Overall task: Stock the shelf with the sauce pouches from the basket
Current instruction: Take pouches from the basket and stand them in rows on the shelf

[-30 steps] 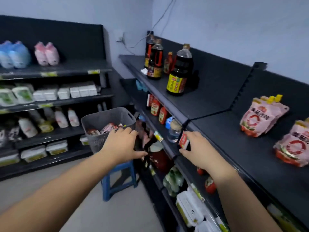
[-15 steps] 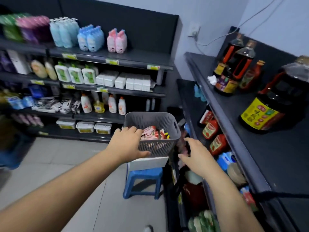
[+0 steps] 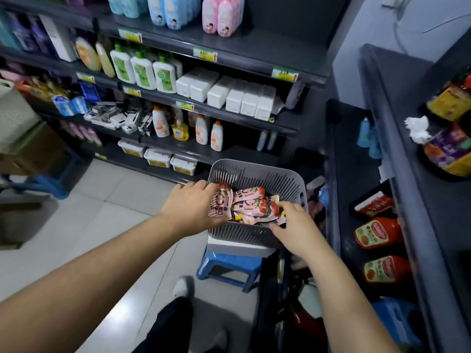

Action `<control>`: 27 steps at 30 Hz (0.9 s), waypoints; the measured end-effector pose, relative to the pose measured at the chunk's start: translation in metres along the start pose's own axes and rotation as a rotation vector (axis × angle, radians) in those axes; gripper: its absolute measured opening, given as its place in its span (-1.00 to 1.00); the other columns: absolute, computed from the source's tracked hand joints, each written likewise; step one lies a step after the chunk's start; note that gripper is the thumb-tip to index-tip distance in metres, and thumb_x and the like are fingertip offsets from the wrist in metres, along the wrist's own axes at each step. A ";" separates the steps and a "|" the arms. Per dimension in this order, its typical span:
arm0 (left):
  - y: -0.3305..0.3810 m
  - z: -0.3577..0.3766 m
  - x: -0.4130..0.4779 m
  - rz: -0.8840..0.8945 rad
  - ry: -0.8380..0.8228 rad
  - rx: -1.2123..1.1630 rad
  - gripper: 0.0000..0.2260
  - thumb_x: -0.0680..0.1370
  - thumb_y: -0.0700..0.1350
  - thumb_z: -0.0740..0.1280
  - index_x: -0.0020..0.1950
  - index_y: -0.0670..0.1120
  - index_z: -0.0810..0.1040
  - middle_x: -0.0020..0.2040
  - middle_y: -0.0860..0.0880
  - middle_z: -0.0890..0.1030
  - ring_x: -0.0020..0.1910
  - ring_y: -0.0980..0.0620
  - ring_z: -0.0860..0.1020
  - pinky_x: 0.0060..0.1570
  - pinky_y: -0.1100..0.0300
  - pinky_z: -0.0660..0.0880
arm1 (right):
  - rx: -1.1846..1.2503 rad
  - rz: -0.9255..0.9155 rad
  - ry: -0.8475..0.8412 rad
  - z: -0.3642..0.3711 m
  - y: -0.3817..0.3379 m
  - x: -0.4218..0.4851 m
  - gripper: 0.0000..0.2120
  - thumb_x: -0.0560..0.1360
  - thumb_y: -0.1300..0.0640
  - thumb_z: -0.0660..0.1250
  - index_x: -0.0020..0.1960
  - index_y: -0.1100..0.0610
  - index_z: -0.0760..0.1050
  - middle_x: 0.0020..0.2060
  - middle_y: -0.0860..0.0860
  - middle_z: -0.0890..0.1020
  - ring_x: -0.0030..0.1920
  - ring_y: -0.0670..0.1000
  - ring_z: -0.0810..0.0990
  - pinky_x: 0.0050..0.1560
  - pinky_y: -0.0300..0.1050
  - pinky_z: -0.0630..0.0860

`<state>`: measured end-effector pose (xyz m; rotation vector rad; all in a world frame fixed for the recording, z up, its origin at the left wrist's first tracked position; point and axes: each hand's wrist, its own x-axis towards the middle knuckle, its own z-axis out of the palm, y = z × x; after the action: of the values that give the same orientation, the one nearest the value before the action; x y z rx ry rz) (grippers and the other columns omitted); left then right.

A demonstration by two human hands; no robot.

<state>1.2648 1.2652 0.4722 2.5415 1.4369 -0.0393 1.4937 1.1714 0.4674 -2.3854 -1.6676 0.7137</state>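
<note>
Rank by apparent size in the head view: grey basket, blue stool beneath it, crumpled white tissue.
1. Grey basket, largest.
2. Blue stool, though partly hidden under the basket.
3. White tissue, smallest; it lies farther off, so its true size is unsure.

We see grey slotted basket [image 3: 254,174], upright, on white box [image 3: 237,247] over blue stool [image 3: 229,266], just beside dark shelf [image 3: 353,159] at right. Inside: heap of pink sauce pouches [image 3: 251,208], red print, lying flat and overlapping. One pouch [image 3: 221,203] stands on end at basket's left side, label toward us, held in left hand [image 3: 190,208]. Right hand [image 3: 293,226] touches heap's near right edge.
</note>
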 end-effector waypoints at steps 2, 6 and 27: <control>-0.013 0.004 0.019 -0.002 -0.043 -0.015 -0.29 0.38 0.42 0.30 0.42 0.06 0.33 0.32 0.00 0.50 0.30 -0.06 0.47 0.26 -0.02 0.38 | -0.007 0.015 -0.017 0.006 -0.005 0.021 -0.43 0.53 0.00 0.37 0.48 0.07 0.29 0.40 0.07 0.41 0.34 0.12 0.45 0.31 0.00 0.41; -0.035 0.012 0.061 0.060 -0.083 -0.005 -0.29 0.39 0.40 0.31 0.41 0.04 0.33 0.33 -0.01 0.49 0.33 -0.07 0.44 0.30 -0.05 0.34 | 0.009 0.078 -0.031 0.012 -0.014 0.058 -0.43 0.52 0.04 0.39 0.47 0.05 0.31 0.39 0.06 0.44 0.36 0.10 0.45 0.34 -0.03 0.40; -0.058 0.083 0.169 0.165 -0.331 -0.059 -0.44 0.51 0.26 0.26 0.41 0.00 0.31 0.31 -0.04 0.46 0.31 -0.11 0.42 0.29 -0.04 0.30 | 0.181 0.274 -0.421 0.135 0.002 0.214 -0.53 0.55 0.06 0.33 0.41 0.12 0.35 0.32 0.08 0.55 0.26 0.10 0.55 0.24 0.00 0.50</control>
<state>1.3111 1.4195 0.3586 2.4521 1.0862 -0.3658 1.4913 1.3465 0.2849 -2.4767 -1.3305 1.4314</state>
